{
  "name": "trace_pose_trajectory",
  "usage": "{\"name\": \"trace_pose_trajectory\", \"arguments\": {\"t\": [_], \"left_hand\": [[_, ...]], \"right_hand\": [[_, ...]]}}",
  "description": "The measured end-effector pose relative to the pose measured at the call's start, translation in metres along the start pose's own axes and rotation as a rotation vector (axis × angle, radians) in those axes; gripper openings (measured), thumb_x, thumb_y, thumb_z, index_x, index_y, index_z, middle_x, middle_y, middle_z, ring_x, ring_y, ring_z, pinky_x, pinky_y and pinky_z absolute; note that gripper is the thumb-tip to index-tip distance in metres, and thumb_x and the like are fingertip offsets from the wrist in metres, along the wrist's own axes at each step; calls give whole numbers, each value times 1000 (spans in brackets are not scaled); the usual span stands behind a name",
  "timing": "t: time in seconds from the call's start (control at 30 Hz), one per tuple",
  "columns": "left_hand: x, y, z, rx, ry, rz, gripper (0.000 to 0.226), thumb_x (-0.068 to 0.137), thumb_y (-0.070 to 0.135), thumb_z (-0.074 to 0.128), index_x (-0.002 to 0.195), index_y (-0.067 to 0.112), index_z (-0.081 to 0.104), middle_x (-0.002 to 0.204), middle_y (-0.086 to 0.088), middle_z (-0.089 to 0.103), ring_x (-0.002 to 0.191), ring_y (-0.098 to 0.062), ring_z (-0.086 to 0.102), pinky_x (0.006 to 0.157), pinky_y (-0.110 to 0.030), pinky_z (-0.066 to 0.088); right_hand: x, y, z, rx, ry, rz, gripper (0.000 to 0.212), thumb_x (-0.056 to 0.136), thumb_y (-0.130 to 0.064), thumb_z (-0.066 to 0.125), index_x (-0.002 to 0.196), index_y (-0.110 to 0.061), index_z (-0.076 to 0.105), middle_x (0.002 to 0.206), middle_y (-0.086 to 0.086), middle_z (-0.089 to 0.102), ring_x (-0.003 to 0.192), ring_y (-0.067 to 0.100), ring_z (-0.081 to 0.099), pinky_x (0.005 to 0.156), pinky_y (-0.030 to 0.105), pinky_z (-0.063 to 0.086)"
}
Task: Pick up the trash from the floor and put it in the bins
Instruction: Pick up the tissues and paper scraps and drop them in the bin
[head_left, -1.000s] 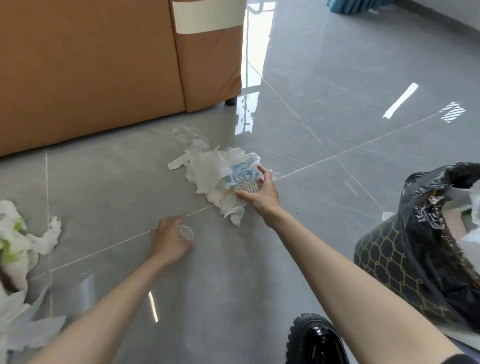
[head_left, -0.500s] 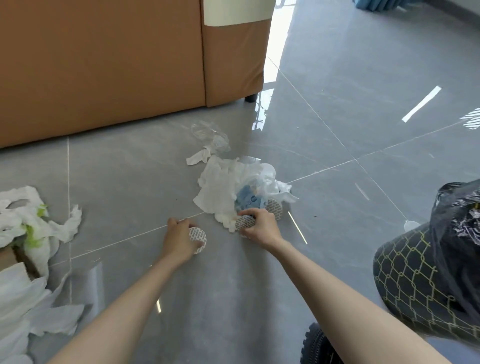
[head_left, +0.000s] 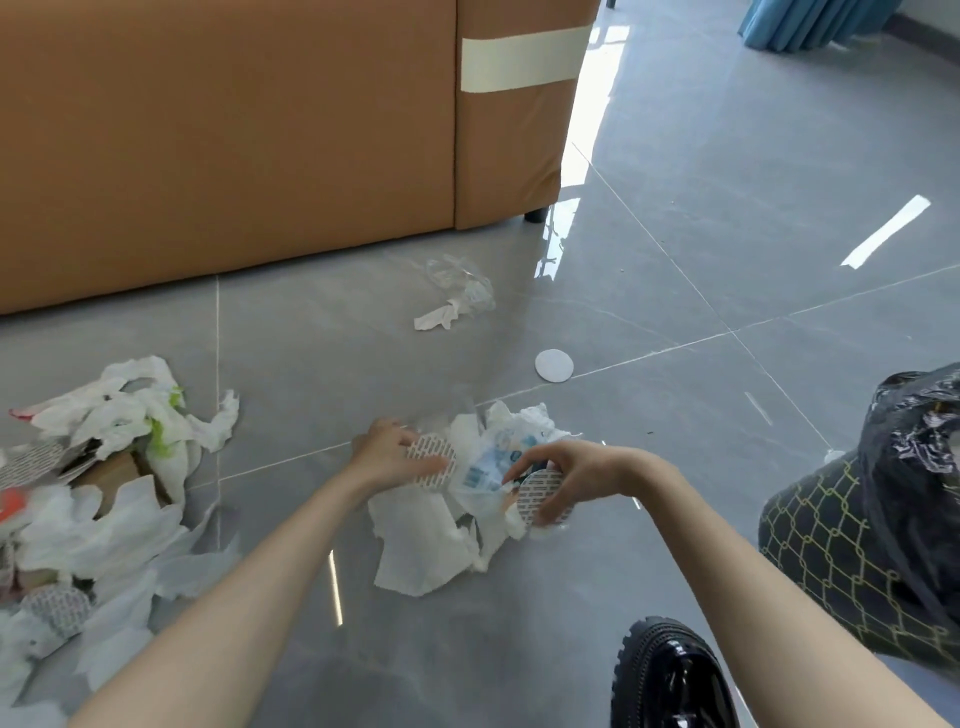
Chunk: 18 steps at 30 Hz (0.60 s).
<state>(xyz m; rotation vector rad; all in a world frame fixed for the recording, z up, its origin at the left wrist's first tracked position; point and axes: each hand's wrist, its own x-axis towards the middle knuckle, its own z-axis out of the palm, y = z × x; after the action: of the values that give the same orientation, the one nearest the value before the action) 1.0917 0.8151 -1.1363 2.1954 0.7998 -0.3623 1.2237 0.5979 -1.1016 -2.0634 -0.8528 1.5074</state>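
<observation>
My left hand (head_left: 387, 457) holds a round patterned foil seal (head_left: 431, 453) against a bundle of white tissue and blue-printed wrapper (head_left: 441, 525). My right hand (head_left: 571, 475) grips a second round foil seal (head_left: 543, 501) together with the other side of that bundle, which hangs just above the floor. A white disc (head_left: 554, 366) lies on the floor beyond. A scrap of tissue with clear plastic (head_left: 452, 301) lies near the sofa. The bin with a black bag (head_left: 883, 530) stands at the right.
An orange sofa (head_left: 260, 145) fills the back left. A large heap of tissue, cardboard and wrappers (head_left: 88, 493) covers the floor at the left. My black shoe (head_left: 670, 675) is at the bottom, and a blue curtain (head_left: 810, 21) hangs at the top right.
Both hands have come together and gathered the tissue bundle toward me, lifting it. The white disc is now uncovered on the floor. The view has shifted, showing more of the left heap.
</observation>
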Motion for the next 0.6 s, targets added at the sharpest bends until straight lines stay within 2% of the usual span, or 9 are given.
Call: {"name": "trace_pose_trajectory", "arguments": {"t": [0.1, 0.17, 0.23, 0.3, 0.33, 0.4, 0.47, 0.6], "left_hand": [[-14, -16, 18, 173, -62, -6, 44, 74, 41, 75, 107, 12, 68, 142, -7, 42, 131, -22, 40, 104, -26, 31], [-22, -23, 29, 159, 12, -4, 39, 73, 37, 76, 100, 9, 70, 131, -9, 48, 119, -24, 49, 93, -24, 36], [-29, -24, 33, 121, 75, -19, 26, 73, 34, 77, 77, 10, 67, 104, -10, 58, 96, -25, 59, 72, -25, 40], [-34, -17, 28, 78, 119, -37, 35, 73, 32, 77, 55, 15, 53, 69, -6, 55, 73, -22, 57, 52, -25, 32], [-34, -12, 22, 39, 134, -40, 39, 73, 32, 77, 52, 17, 48, 60, -4, 49, 67, -20, 53, 49, -25, 28], [-35, 7, 5, -62, 167, -40, 40, 75, 33, 76, 55, 20, 44, 61, -3, 46, 67, -17, 48, 53, -29, 27], [-38, 36, -18, -143, 201, -19, 39, 77, 32, 75, 59, 22, 42, 67, -1, 47, 71, -15, 45, 62, -26, 31], [-50, 105, -62, -243, 231, 125, 23, 79, 31, 74, 71, 12, 63, 67, 0, 60, 65, -16, 54, 57, -27, 38]], "right_hand": [[-14, -11, -10, -65, 81, 20, 47, 72, -6, 79, 110, -30, 64, 117, 2, 63, 105, 19, 62, 95, 34, 52], [-22, -20, -14, -74, 119, 10, 47, 73, -6, 78, 112, -26, 65, 116, 2, 64, 102, 18, 63, 94, 32, 52], [-31, -29, -18, -36, 139, -11, 46, 74, -3, 77, 114, -22, 65, 113, 4, 65, 96, 16, 64, 92, 31, 54], [-43, -38, -25, 9, 162, -36, 45, 74, -1, 77, 114, -19, 64, 108, 5, 66, 91, 14, 64, 88, 29, 55], [-49, -41, -29, 31, 179, -52, 46, 74, -1, 77, 115, -17, 64, 106, 5, 66, 90, 14, 64, 87, 28, 55], [-65, -50, -40, 92, 229, -89, 46, 74, -1, 77, 116, -15, 64, 104, 7, 67, 92, 16, 64, 87, 30, 55], [-83, -60, -53, 172, 271, -133, 43, 75, 2, 75, 112, -17, 64, 102, 8, 67, 91, 17, 65, 86, 30, 56], [-128, -82, -80, 257, 324, -170, 39, 78, 4, 72, 108, -19, 63, 99, 6, 67, 89, 16, 65, 78, 23, 57]]}}
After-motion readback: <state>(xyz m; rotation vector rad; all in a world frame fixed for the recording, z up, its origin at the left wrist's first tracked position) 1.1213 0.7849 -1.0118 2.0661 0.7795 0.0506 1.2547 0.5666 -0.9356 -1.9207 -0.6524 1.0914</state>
